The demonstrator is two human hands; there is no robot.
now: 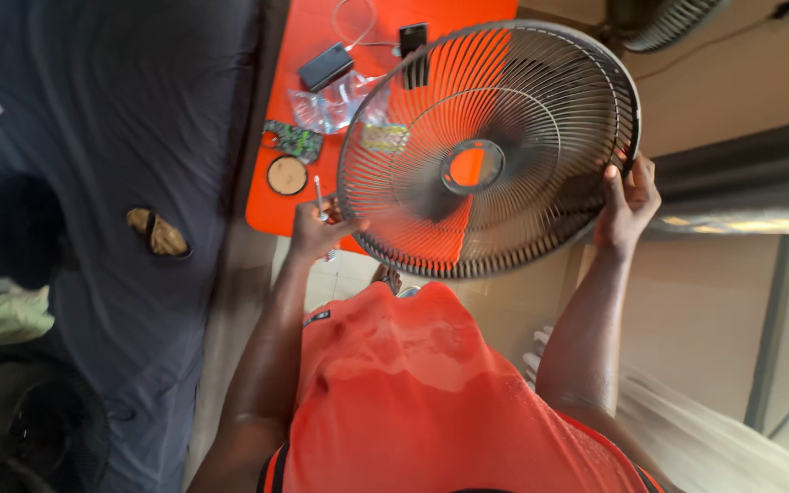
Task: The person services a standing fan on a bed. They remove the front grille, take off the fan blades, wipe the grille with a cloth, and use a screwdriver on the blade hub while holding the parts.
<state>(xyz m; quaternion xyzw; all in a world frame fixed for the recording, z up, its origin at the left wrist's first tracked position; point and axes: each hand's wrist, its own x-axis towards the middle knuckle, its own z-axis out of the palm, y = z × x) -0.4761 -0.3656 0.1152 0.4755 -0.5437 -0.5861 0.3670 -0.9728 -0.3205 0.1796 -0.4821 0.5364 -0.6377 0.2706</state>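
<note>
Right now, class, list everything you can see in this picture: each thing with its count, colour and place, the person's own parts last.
fan guard: one, dark wire, held up in the middle
table: one, orange, behind the guard
power bank: one, black, on the table
round lid: one, tan, table edge
plastic bag: one, clear, on the table
second fan: one, dark, top right
cloth: one, dark grey, left
left hand: grips the guard's rim, with a thin tool
right hand: grips the rim

Both hands hold a round wire fan guard (489, 151) by its rim: the left hand (319, 230) at eight o'clock, the right hand (628, 203) at four o'clock, above an orange table (294, 27).
</note>
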